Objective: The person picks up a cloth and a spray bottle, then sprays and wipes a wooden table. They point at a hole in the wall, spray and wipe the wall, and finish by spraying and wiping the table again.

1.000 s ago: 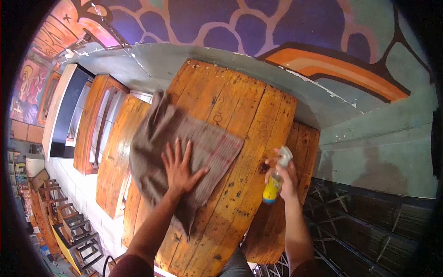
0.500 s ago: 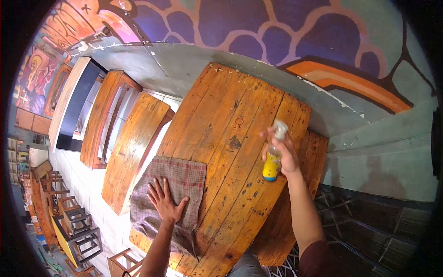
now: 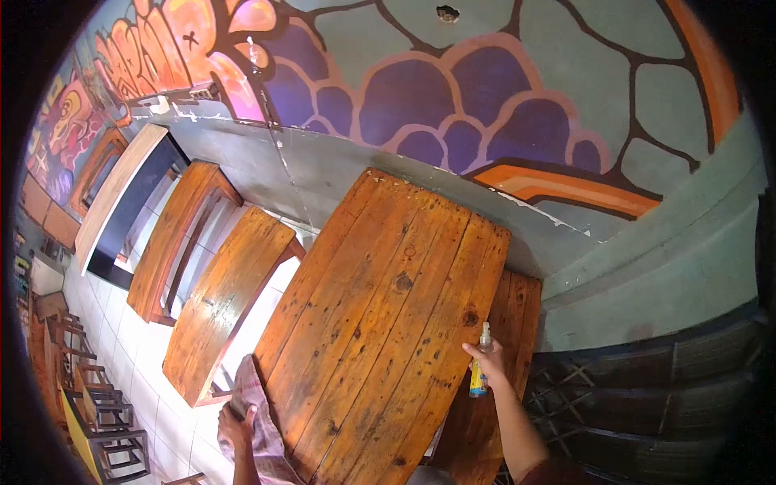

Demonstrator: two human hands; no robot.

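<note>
1. At the lower left of the frame, we see our left hand (image 3: 235, 427) closed on one checked cloth (image 3: 263, 428), which hangs off the near left edge of the table (image 3: 388, 323) and trails down toward the bottom edge.
2. The table fills the centre of the frame. Its long axis runs from the bottom centre up toward the painted wall (image 3: 453, 105) at the top, and its planks run the same way.
3. The cloth lies left of the table top, so the left hand is the nearer one to it. The bare planks lie up and to the right of that hand.
4. At the lower right, our right hand (image 3: 488, 361) grips one yellow spray bottle (image 3: 480, 371), upright, nozzle up, at the table's right edge.
5. We count one table in front of us, one cloth, one bottle, and two wooden benches (image 3: 222, 307) at the left.
</note>
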